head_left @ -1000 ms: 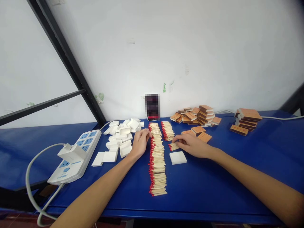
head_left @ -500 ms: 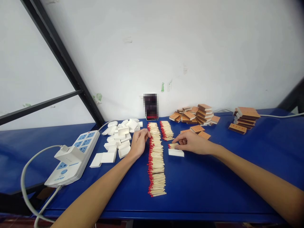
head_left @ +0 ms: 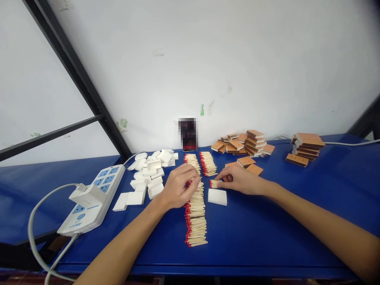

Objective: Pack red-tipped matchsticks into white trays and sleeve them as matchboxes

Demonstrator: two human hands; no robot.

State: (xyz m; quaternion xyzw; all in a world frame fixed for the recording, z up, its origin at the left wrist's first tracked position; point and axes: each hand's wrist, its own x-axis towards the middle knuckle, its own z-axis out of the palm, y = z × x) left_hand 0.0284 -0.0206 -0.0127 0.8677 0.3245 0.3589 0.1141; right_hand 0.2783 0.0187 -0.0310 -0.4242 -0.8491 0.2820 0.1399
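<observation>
My left hand is over the long row of red-headed matches, its fingers curled with thumb and forefinger close together. What lies between those fingertips, if anything, is hidden. To the right, my right hand rests on the blue table with thumb and fingers closed around the stick ends of a small bunch of matches, whose red heads point left. Just in front of this bunch lies a white matchbox tray. Behind it is a shorter row of matches.
White matchbox trays are heaped at the left, beside a power strip with a plugged-in charger. Orange matchbox sleeves lie piled at the back right, with another stack farther right. A blurred-out dark device leans on the wall.
My left hand has moved right and nearer, from the row's left edge to over the matches. The white tray by my right hand, tilted up before, now lies flat, slightly nearer me.
</observation>
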